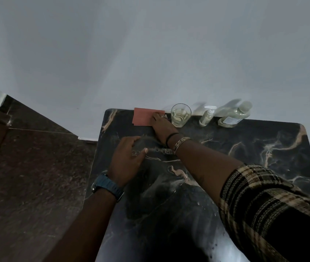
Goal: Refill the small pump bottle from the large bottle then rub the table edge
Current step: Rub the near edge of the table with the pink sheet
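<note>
Fingers (155, 118) of the right hand (162, 127) lie fairly straight and together on the near right corner of a reddish rectangular sheet (142, 116), pressing it flat at the far edge of the surface (264, 167); a ring shows on one of them. Fingers (131, 140) of the left hand (127, 161) are loosely curled and a little apart, hovering over or resting on the dark marbled top nearer the person, holding nothing that can be seen.

Behind everything rises a pale grey wall (150, 44), which the far edge of the surface meets. Dark speckled floor (27, 176) fills the left side. On the surface itself, black with tan veins, faint wet-looking streaks show near its middle.

A plaid sleeve (264, 205) covers the right forearm, which crosses the surface diagonally. Along the far edge, right of the sheet, stand three things in a row: the large bottle (233, 115), clear with a pale label, furthest right; a clear glass tumbler (180, 115) holding some pale liquid, just beside the right hand's knuckles; and the small pump bottle (207, 116) between them, upright with a white pump top.

A blue watch (108, 186) wraps the left wrist, and a patterned bangle (180, 143) and a black band (171, 138) circle the right
</note>
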